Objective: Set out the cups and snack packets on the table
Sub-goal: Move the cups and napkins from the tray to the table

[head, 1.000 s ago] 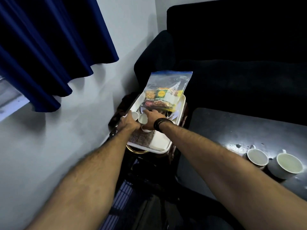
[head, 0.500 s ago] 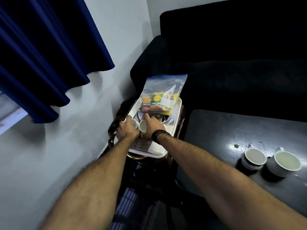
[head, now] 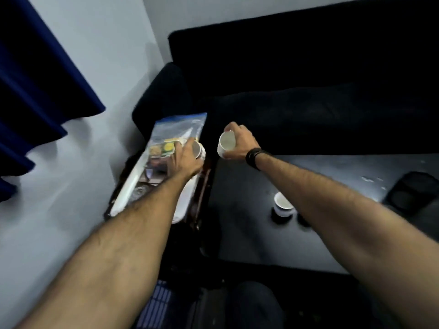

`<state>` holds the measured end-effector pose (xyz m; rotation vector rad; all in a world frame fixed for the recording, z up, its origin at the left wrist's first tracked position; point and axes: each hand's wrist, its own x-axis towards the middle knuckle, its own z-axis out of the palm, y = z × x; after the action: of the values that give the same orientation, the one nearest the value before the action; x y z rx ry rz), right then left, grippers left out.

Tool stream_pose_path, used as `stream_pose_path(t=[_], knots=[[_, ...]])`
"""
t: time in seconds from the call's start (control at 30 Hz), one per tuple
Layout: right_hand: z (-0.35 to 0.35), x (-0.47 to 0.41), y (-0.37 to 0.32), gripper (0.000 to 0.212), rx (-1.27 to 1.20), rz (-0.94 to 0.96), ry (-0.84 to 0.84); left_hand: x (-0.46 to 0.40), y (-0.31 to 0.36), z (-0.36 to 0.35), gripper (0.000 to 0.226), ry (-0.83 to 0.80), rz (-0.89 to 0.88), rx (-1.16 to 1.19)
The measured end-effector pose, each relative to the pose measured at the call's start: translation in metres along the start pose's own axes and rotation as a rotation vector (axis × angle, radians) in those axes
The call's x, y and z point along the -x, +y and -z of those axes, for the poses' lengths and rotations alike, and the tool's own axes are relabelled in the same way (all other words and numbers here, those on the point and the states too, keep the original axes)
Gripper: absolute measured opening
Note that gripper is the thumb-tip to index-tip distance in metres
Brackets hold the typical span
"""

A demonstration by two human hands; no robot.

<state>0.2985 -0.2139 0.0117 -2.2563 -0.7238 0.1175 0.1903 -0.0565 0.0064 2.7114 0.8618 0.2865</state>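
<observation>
White cups in both hands: left hand [head: 187, 160] is closed around a small cup [head: 199, 150] above the tray [head: 128, 193], right hand [head: 240, 143] grips a second cup [head: 226, 144] from the side, tipped so the mouth faces the camera, held in the air between the tray and the dark worktop [head: 261, 233]. Cups look empty, so the tilt costs nothing; side grips probably chosen because the cups are small and one fits each hand. One cup per hand halves the trips, my guess. Tray sits on a low stand to the left of the worktop, against the wall, which would explain the long reach with both arms. Zip bag of snack packets [head: 175, 136] lies on the far end of the tray, partly overhanging, not yet moved to the worktop. One more white cup [head: 283, 205] stands upright on the worktop, near the right forearm, which covers whatever is just right of it. Dark flat object [head: 413, 193] at the worktop's right edge, can't tell what it is. Black band on right wrist. Frame is motion-blurred, so finger contact on the left cup is unclear. Judged stage: cups mid-transfer, snacks left. Risk: landing spot is next to the standing cup, a knock is possible.
</observation>
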Motion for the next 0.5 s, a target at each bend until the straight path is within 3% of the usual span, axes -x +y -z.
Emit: stream_pose_path(t=[0.27, 0.37, 0.5], knots=[[0.109, 0.026, 0.137, 0.068, 0.091, -0.308, 0.083, 0.015, 0.127, -0.066, 0.058, -0.206, -0.185, 0.009], [0.117, 0.034, 0.173, 0.071, 0.089, -0.375, 0.071, 0.017, 0.158, -0.095, 0.046, -0.264, -0.25, -0.018], [0.098, 0.042, 0.211, 0.072, 0.047, -0.418, 0.02, 0.021, 0.18, -0.135, 0.048, -0.347, -0.293, -0.059]])
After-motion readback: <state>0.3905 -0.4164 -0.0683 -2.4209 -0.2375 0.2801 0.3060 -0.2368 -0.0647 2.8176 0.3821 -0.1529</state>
